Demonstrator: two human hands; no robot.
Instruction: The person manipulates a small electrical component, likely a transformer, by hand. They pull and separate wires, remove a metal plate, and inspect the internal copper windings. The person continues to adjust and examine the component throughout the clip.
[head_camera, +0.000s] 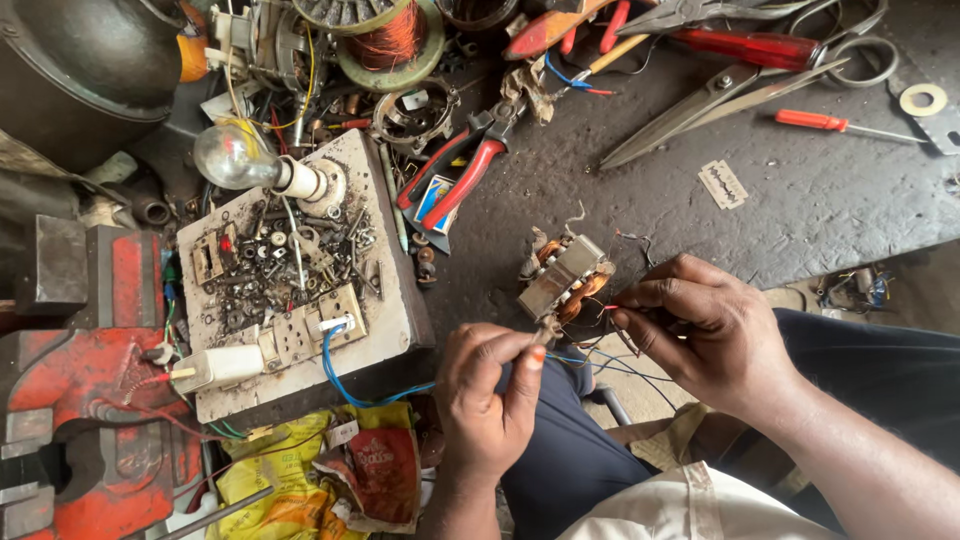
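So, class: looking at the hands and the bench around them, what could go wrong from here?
1. The thin wires pinched by the right hand look fragile; a hard tug might snap them.
2. The small transformer sits at the bench edge, steadied only by the left hand; it could slip off.
3. The bare light bulb lies among loose screws and might crack if knocked.

Both forearms reach up from below, bare. The left hand (487, 395) is curled, thumb and forefinger pinched together in a tight grip. The right hand (700, 330) is turned inward, fingers bent, its fingertips (625, 300) closed in a fine pinch.
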